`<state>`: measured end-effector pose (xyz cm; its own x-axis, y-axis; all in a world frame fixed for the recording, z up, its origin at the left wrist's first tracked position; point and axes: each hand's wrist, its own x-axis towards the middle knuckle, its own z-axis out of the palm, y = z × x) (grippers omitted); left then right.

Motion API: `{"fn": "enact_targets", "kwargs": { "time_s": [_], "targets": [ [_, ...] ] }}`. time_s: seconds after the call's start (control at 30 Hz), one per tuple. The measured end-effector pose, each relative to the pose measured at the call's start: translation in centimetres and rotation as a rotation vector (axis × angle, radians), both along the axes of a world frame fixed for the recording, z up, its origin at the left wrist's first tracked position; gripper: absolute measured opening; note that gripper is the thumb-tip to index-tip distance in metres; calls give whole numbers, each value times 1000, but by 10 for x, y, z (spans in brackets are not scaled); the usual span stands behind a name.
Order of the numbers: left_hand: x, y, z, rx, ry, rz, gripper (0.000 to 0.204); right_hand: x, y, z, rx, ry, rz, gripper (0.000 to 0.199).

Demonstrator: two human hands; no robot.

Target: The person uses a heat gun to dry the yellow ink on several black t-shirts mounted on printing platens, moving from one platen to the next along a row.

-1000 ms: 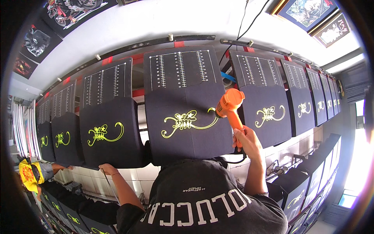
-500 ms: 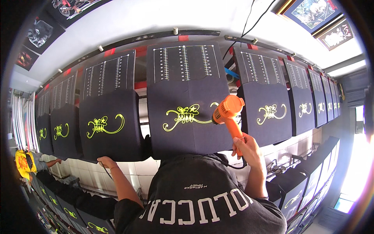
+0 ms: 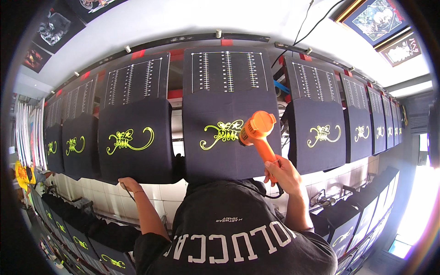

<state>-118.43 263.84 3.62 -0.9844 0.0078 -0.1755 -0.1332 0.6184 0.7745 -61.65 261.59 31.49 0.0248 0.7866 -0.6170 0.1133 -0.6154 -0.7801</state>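
Note:
My right hand (image 3: 285, 175) is wrapped round the handle of an orange heat gun (image 3: 262, 142). Its nozzle sits over the yellow-green line print (image 3: 220, 134) on the dark shirt fabric (image 3: 215, 162) straight in front of me, hiding the print's right part. That fabric covers the near part of a black board (image 3: 238, 75) marked with white scales. My left hand (image 3: 130, 184) is closed at the near edge of the printed shirt (image 3: 133, 169) to the left, with a thin dark strip showing below the fingers; what it belongs to cannot be made out.
More boards with printed dark shirts (image 3: 316, 146) run in a row to both sides. A second row of shirts (image 3: 114, 240) stands behind me at lower left, another (image 3: 343, 220) at lower right. Another person in yellow (image 3: 24, 175) is at far left. Black cables (image 3: 316, 25) hang above.
The heat gun has moved left over the print, from its right-hand curl toward the middle. My left hand stays closed at the neighbouring shirt's near edge. The whole view has shifted slightly.

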Motion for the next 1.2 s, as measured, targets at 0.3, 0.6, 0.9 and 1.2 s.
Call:
{"fn": "enact_targets", "kwargs": {
  "time_s": [0.3,0.6,0.9,1.2],
  "targets": [
    [-34,-12,-10,121,28,-84,65,-24,29,1,24,-50,-17,30],
    [-167,-9,-35,-59,71,-39,66,-29,30,-3,51,-97,-133,31],
    [-199,32,-23,-193,124,-202,62,-47,50,-12,125,-194,-159,31],
    [-165,31,2,-272,256,-217,62,-62,53,-5,57,-170,-91,28]
  ]
}}
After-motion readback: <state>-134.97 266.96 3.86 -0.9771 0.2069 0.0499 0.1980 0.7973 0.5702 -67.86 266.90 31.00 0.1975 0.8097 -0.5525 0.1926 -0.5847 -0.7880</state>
